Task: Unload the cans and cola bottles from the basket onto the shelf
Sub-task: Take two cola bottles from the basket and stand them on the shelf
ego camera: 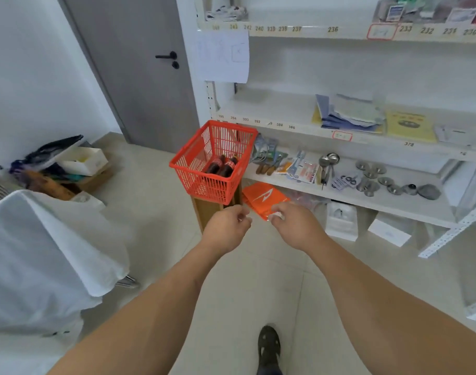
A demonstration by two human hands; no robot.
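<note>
A red plastic basket with latticed walls is seen standing on a brown cardboard box on the floor, just beside the left end of a white shelf unit. Two cola bottles are held in the basket, laid side by side with caps toward the shelf; dark contents and red labels are shown, the lettering on them too small to be read. No cans can be made out in the basket.

Both arms are extended forward below the basket. The left hand is shown loosely curled, fingers bent inward, gripping nothing. The right hand is likewise half closed with nothing in it, its fingertips in front of an orange bag printed with a white swoosh mark, which lies under the lowest shelf.

The shelf edges are marked with number stickers: 243, 242, 240, 239, 238, 237, 236, 233, 232, 231, 230 on the upper board; 394, 393, 392, 388, 386 and 378 on the middle board. Two red-framed labels are fixed to the edges, their text illegible. A white paper sheet is hung from the upper board, its writing faint.

Blue folders and a yellow booklet are stored on the middle board; metal ladles, scissors and round metal discs on the lower one.

A grey door with black handle is seen at left. A dark shoe is visible on the tiled floor.
</note>
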